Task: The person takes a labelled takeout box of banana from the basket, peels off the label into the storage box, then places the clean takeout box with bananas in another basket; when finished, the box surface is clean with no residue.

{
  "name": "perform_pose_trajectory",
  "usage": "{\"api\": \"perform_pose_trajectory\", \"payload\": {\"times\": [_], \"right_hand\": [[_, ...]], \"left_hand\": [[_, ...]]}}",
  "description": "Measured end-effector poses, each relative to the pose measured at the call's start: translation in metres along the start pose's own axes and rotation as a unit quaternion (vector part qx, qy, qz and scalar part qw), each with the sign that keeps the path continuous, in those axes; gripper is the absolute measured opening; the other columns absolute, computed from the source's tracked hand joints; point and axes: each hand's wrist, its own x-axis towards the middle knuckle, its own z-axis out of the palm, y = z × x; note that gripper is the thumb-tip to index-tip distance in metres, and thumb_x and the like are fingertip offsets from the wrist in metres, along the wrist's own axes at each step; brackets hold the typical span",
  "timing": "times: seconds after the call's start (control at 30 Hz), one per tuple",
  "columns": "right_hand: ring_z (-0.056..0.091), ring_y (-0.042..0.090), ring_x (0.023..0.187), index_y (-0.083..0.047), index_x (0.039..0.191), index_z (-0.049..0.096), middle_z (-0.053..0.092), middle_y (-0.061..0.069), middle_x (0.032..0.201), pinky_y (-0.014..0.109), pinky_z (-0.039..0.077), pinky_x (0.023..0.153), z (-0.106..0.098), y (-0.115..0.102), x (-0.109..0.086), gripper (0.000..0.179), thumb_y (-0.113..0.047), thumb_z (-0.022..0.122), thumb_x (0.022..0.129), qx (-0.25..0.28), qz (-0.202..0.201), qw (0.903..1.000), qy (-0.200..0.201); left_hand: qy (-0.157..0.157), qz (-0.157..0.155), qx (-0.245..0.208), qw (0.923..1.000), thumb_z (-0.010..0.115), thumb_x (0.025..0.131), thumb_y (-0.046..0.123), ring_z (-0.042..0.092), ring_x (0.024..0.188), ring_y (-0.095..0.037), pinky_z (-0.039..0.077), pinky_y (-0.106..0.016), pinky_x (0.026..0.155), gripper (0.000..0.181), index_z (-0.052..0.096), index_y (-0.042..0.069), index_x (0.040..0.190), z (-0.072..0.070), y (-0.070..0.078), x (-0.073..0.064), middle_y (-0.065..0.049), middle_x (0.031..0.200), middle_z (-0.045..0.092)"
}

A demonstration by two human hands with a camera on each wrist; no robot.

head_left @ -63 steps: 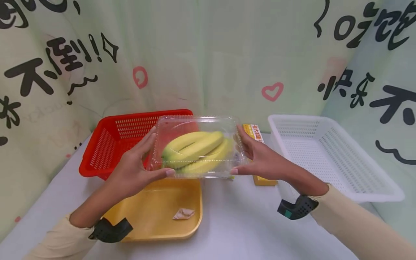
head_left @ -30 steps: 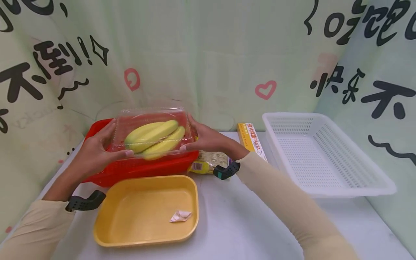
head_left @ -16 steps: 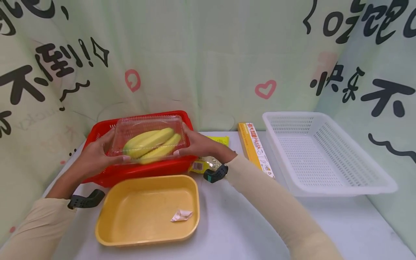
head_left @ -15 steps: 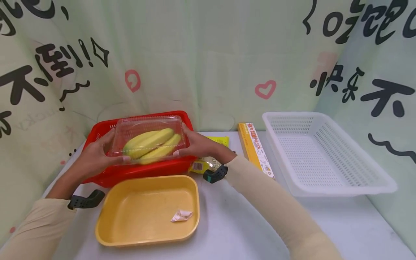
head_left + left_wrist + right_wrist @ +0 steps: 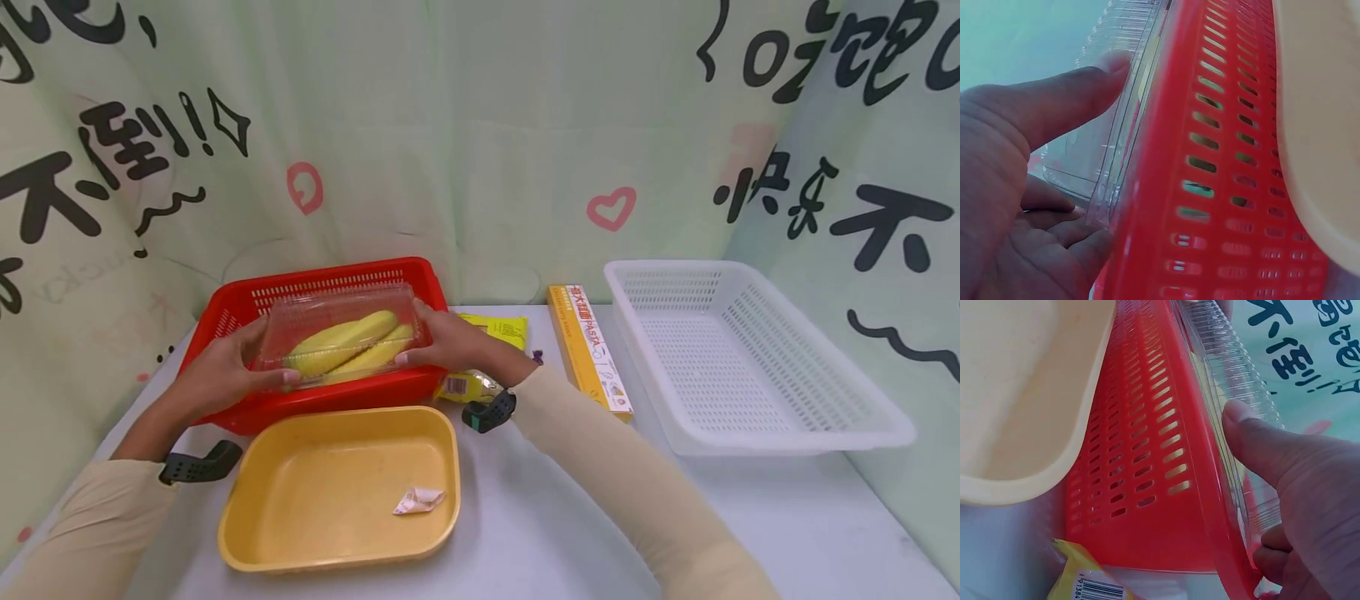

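Observation:
A clear plastic clamshell box (image 5: 345, 302) with several bananas (image 5: 348, 340) inside sits tilted within the opening of the red basket (image 5: 315, 403). My left hand (image 5: 225, 367) grips its left end, thumb on the near edge and fingers round the side. At the opposite end my right hand (image 5: 453, 337) holds the box the same way. The left wrist view shows the left thumb (image 5: 1100, 75) on the clear plastic, right beside the red rim. In the right wrist view, the right thumb (image 5: 1247, 425) presses the box's edge just inside the basket rim.
A yellow tray (image 5: 337, 492) with a crumpled wrapper (image 5: 418, 500) stands in front of the basket. Right of it lie yellow packets (image 5: 504, 330), partly behind the right arm, and a pasta box (image 5: 588, 350). A white basket (image 5: 750, 367) stands at the right, against a printed curtain.
Both hands have carried the box of bananas from mid-table leftward over the red basket, then lowered it into the opening. The box now sits a little lower than half a second ago.

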Motion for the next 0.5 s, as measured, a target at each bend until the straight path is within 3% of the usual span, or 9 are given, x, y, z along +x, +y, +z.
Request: {"api": "perform_pose_trajectory", "payload": {"times": [0.23,0.5], "right_hand": [[0.058,0.014,0.101,-0.022,0.158,0.010,0.053,0.005,0.135,0.027,0.057,0.073,-0.0005,0.0025,-0.0026,0.103,-0.045,0.075,0.082,0.007,0.040,0.9990,0.017],[0.059,0.017,0.103,-0.019,0.158,0.010,0.052,0.008,0.136,0.026,0.057,0.074,-0.0021,0.0049,-0.0054,0.098,-0.043,0.072,0.086,0.019,0.001,0.9997,0.016]], "left_hand": [[-0.003,-0.034,0.013,0.9993,0.078,0.080,0.047,0.068,0.084,-0.029,0.059,-0.038,0.062,0.109,0.010,0.010,0.157,-0.0007,-0.0003,-0.0013,-0.027,0.130,0.054],[0.000,-0.005,0.020,0.9998,0.078,0.078,0.048,0.062,0.094,-0.035,0.059,-0.039,0.066,0.107,0.015,0.012,0.157,0.0032,0.0081,0.0026,-0.025,0.131,0.052]]}}
